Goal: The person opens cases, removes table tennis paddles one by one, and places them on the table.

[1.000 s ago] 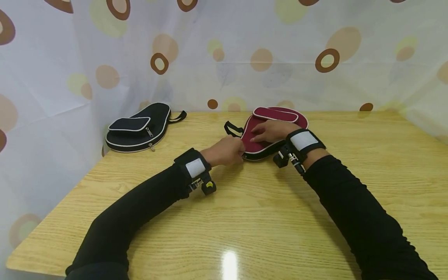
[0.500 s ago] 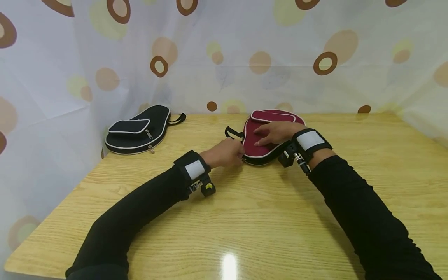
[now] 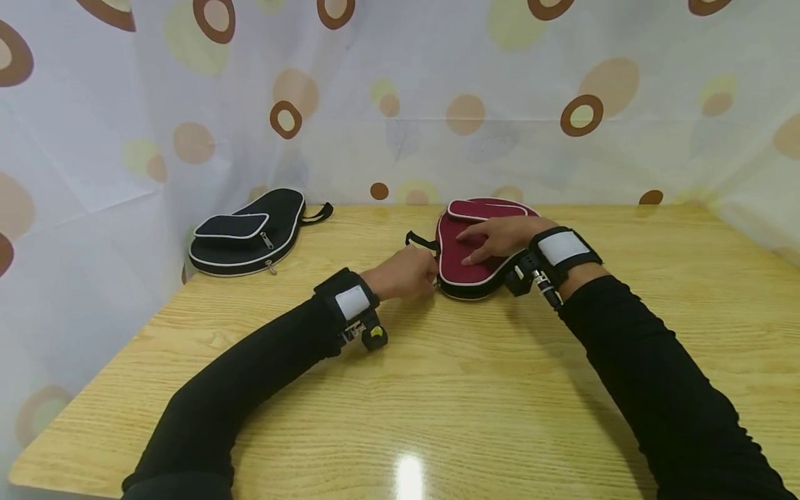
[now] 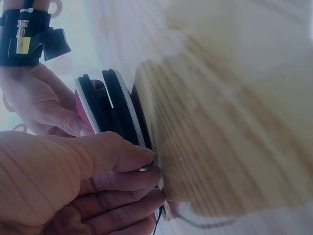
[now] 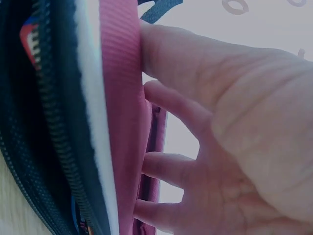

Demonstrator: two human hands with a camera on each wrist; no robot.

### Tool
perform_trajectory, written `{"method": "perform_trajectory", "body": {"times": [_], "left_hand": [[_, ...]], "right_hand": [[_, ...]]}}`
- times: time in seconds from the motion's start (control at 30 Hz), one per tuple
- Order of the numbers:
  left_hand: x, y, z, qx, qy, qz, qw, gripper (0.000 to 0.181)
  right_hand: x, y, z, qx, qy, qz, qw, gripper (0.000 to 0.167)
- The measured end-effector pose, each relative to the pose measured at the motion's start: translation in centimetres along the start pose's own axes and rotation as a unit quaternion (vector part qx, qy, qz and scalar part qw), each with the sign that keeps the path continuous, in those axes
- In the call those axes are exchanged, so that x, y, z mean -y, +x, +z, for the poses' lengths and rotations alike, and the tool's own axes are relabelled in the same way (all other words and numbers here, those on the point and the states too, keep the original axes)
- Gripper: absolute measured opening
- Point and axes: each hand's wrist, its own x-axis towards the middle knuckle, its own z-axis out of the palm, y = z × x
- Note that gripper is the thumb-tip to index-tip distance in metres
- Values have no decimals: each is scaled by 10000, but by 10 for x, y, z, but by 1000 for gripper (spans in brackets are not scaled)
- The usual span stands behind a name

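Red case [image 3: 451, 253]: lay on the table [image 3: 400, 389], close to its far edge, near the middle; near side gaping, zip teeth [image 5: 55, 112] parted.
Left hand [image 3: 406, 271]: thumb and forefinger pinched a small metal pull [image 4: 144, 169] at the case's edge.
Right hand [image 3: 506, 236]: fingers spread, tips resting on the red top.
Step, as judged: working the zip; direction could not be told.
Good handling: called for right fingertips steadying the case without squashing it, the pull drawn level along the seam, slowly round curves.
Snag risks: black strap [image 3: 421, 242] beside the left hand; unidentified red item [image 5: 29, 41] inside.
Black case [image 3: 278, 222]: lay by the table's far left corner, untouched.
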Motion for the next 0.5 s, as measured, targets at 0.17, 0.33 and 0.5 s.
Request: {"method": "perform_trajectory", "body": {"times": [0.17,0.33,0.5], "left_hand": [[1,4,1,-36,168,75,9998,34],[0,5,0,-21,95,29,9999,33],[-1,7,0,-40,51,-38,10000,33]], "right_hand": [[-3,-2,-2,45,-154,-25,9999,67],[-7,-3,-1,64,-106,-79,9999,66],[-11,-3,2,55,56,-162,9998,66]]}}
